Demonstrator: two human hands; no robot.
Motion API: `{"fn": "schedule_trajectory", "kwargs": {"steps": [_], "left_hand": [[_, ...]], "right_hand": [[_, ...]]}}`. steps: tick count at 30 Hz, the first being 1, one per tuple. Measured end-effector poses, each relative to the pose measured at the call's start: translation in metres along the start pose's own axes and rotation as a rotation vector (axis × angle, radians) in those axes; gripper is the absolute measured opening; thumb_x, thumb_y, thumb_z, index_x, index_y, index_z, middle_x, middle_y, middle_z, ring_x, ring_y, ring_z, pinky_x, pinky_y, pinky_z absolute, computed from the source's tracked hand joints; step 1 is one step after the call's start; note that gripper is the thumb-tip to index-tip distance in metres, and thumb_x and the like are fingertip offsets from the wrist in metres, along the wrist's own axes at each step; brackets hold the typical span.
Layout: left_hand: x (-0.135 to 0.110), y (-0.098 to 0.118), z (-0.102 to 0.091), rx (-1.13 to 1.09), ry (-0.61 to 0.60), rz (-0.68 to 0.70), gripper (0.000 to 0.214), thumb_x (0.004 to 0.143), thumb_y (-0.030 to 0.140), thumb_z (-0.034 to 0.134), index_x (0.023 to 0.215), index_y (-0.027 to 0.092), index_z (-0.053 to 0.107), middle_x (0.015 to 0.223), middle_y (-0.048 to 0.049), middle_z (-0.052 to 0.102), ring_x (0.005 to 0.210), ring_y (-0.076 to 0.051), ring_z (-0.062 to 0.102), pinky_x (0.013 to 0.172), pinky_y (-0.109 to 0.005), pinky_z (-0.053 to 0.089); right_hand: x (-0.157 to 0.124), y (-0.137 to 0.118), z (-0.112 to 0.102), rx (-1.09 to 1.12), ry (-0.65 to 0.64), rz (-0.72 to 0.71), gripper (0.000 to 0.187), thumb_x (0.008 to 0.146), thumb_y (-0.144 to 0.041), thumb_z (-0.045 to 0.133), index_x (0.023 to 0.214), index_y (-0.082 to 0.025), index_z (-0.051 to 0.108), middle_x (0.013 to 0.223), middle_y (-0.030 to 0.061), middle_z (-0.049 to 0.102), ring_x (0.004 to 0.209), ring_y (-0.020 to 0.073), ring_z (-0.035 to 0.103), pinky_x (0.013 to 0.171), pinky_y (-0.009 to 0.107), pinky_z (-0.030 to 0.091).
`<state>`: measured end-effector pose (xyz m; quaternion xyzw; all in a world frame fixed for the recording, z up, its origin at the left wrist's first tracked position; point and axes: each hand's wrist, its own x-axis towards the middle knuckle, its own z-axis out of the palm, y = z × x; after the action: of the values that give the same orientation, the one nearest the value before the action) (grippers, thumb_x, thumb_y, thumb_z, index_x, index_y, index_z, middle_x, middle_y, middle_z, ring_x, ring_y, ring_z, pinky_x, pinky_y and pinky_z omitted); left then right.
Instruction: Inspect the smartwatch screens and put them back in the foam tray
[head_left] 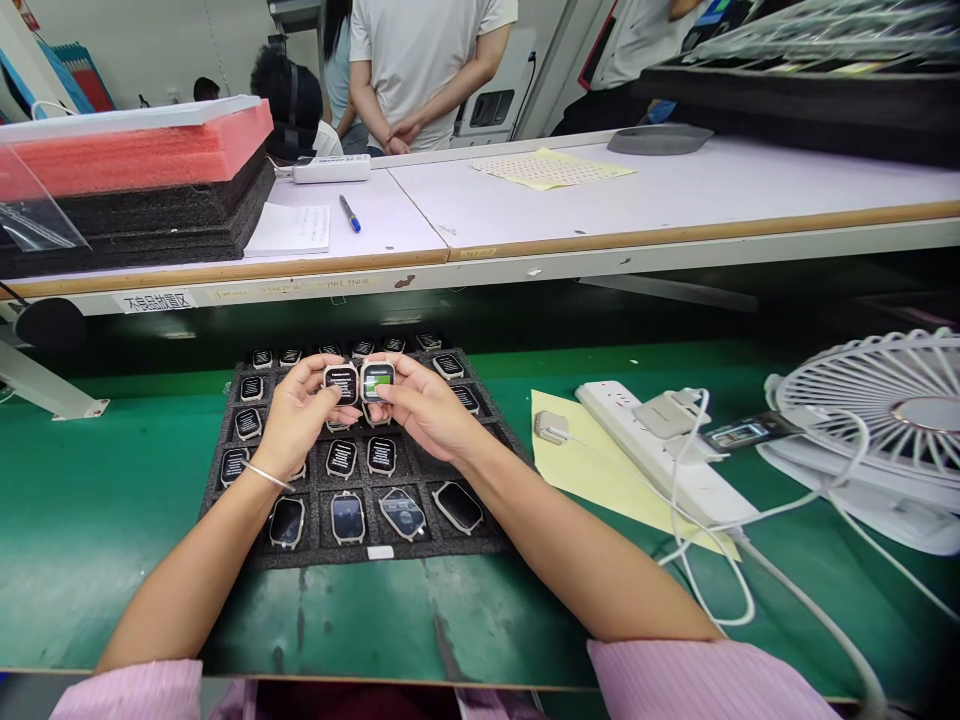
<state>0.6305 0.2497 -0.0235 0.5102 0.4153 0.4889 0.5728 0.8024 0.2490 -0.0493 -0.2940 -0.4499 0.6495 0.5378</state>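
Note:
Over a black foam tray point(315, 550), my two hands hold a smartwatch each, side by side. My left hand point(296, 420) pinches a strapless watch with white text on its dark screen point(342, 382). In my right hand point(427, 405) is a watch with a partly green screen point(377, 378), my thumb lying on its glass. Several more watch bodies sit in the tray's compartments, many showing white text. In the front row the screens are dark, such as the tilted watch point(403, 512) and the watch at the right point(458, 507). My hands and forearms hide some compartments.
Right of the tray, a white power strip point(637, 440) with cables lies partly on yellow paper point(562, 480), near a white fan point(885, 420). A shelf edge point(480, 262) crosses above. Stacked foam point(150, 190) stands upper left. Other people point(427, 60) are beyond the shelf.

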Motion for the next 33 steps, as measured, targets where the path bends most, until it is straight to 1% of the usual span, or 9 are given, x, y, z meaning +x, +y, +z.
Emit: {"fn": "schedule_trajectory", "kwargs": {"steps": [6,10,12,15,18,20,23,26,33], "left_hand": [[-0.0004,0.0008,-0.0007,-0.019,-0.016,-0.007,0.039,0.069,0.022,0.066,0.107,0.017,0.057,0.097,-0.0016,0.067,0.059,-0.012,0.071,0.061,-0.026,0.063],[0.0003,-0.0005,-0.0002,-0.027,-0.037,-0.007,0.044,0.065,0.018,0.065,0.108,0.018,0.056,0.104,-0.0022,0.065,0.061,-0.011,0.071,0.063,-0.027,0.063],[0.0007,-0.0013,0.0005,-0.025,-0.038,-0.006,0.047,0.063,0.016,0.067,0.109,0.018,0.055,0.107,-0.0026,0.065,0.061,-0.010,0.070,0.064,-0.027,0.063],[0.0013,-0.0015,0.0011,-0.021,-0.026,-0.017,0.045,0.065,0.017,0.069,0.108,0.018,0.055,0.103,-0.0021,0.067,0.061,-0.011,0.071,0.063,-0.026,0.063],[0.0018,-0.0007,0.0008,-0.030,-0.020,-0.044,0.036,0.074,0.026,0.067,0.106,0.017,0.056,0.091,-0.0017,0.069,0.058,-0.013,0.071,0.060,-0.027,0.063],[0.0020,-0.0002,0.0006,-0.044,-0.020,-0.055,0.032,0.077,0.031,0.065,0.105,0.016,0.057,0.088,-0.0019,0.069,0.057,-0.014,0.071,0.058,-0.028,0.063],[0.0019,0.0002,0.0004,-0.059,-0.018,-0.054,0.031,0.076,0.030,0.065,0.103,0.017,0.059,0.089,-0.0015,0.067,0.056,-0.013,0.070,0.057,-0.029,0.063],[0.0015,-0.0003,0.0002,-0.059,-0.022,-0.047,0.031,0.074,0.028,0.065,0.103,0.017,0.059,0.090,-0.0006,0.066,0.056,-0.013,0.071,0.057,-0.029,0.063],[0.0001,-0.0015,0.0006,-0.059,-0.040,-0.047,0.034,0.071,0.025,0.065,0.103,0.017,0.059,0.085,0.0011,0.066,0.056,-0.015,0.072,0.059,-0.029,0.063]], "right_hand": [[-0.0007,0.0000,-0.0010,0.000,-0.010,0.001,0.040,0.073,-0.020,0.073,0.111,-0.022,0.060,0.086,-0.0016,0.064,0.063,0.0120,0.059,0.063,0.029,0.048],[-0.0012,0.0001,-0.0016,-0.009,-0.009,0.007,0.054,0.071,-0.015,0.072,0.122,-0.024,0.054,0.084,-0.0025,0.063,0.065,0.0132,0.060,0.064,0.030,0.049],[-0.0011,0.0001,-0.0014,-0.019,-0.001,0.005,0.058,0.071,-0.013,0.072,0.124,-0.025,0.052,0.082,-0.0032,0.062,0.065,0.0130,0.059,0.064,0.029,0.049],[-0.0001,0.0001,-0.0007,-0.019,0.025,0.000,0.048,0.071,-0.017,0.075,0.115,-0.024,0.056,0.081,-0.0037,0.062,0.062,0.0115,0.058,0.062,0.027,0.048],[0.0012,-0.0003,-0.0001,0.025,0.052,0.021,0.032,0.075,-0.028,0.074,0.103,-0.022,0.059,0.082,-0.0020,0.064,0.058,0.0111,0.056,0.057,0.028,0.047],[0.0015,-0.0010,0.0001,0.050,0.058,0.038,0.028,0.078,-0.034,0.071,0.101,-0.022,0.060,0.081,-0.0009,0.065,0.056,0.0120,0.055,0.054,0.029,0.047],[0.0010,-0.0020,0.0001,0.051,0.058,0.035,0.027,0.078,-0.033,0.071,0.100,-0.022,0.061,0.081,-0.0009,0.064,0.056,0.0118,0.055,0.054,0.028,0.047],[0.0001,-0.0022,0.0000,0.027,0.057,0.023,0.030,0.075,-0.031,0.075,0.100,-0.022,0.060,0.082,-0.0015,0.064,0.057,0.0110,0.054,0.054,0.027,0.047],[0.0010,0.0016,-0.0011,-0.006,0.060,-0.002,0.037,0.073,-0.035,0.080,0.101,-0.022,0.059,0.079,-0.0030,0.061,0.055,0.0094,0.052,0.052,0.025,0.043]]}}
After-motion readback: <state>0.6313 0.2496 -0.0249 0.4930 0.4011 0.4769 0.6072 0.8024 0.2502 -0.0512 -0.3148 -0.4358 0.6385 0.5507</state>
